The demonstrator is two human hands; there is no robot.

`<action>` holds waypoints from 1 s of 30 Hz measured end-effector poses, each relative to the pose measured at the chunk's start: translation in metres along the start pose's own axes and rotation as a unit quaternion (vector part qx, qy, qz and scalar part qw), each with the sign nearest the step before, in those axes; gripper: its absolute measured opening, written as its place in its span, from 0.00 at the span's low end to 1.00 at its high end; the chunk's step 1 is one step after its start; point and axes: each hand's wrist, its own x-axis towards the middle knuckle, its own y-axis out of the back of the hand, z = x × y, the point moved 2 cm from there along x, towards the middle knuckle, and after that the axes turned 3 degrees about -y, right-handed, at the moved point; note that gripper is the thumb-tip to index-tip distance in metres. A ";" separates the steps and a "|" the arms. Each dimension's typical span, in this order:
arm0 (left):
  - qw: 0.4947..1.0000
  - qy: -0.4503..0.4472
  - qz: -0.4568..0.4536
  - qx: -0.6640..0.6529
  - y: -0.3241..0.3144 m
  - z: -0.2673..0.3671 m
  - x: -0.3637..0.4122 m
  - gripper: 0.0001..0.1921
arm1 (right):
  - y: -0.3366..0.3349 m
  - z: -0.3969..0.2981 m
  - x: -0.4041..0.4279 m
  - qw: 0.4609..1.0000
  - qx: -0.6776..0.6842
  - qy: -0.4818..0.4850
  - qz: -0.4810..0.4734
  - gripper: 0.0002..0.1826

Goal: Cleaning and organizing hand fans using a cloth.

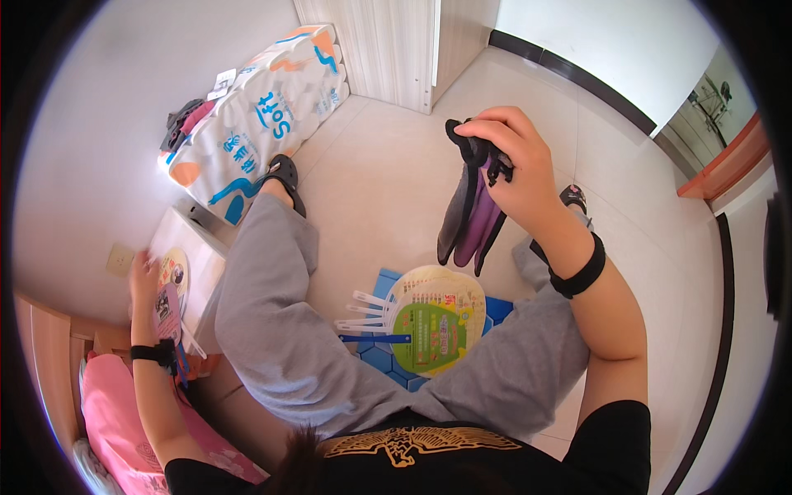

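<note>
My right hand (520, 164) is raised over the floor between my legs. It grips a folded grey and purple fabric item (475, 216) with black edging, whose lower folds hang down. At the left, my left hand (143, 284) is at a small pale wooden cabinet (207, 247). It is beside a beige hand fan (176, 266) and a pink hand fan (167, 309); blur hides whether its fingers hold anything. Between my thighs, a stack of printed plastic hand fans (433, 322) lies on a blue hexagon-patterned surface (374, 359), handles pointing left.
A large pack of toilet rolls (266, 124) leans along the wall, with dark and pink cloth (185, 124) on top. Pink bedding (117, 408) is at my lower left. A wall socket (120, 260) is by the cabinet. A pale wooden panel (377, 49) stands ahead.
</note>
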 end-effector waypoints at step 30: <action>0.859 -0.177 -0.393 -0.276 -0.251 0.367 -0.101 0.11 | -0.008 0.007 0.007 0.999 -0.021 0.002 0.035 0.29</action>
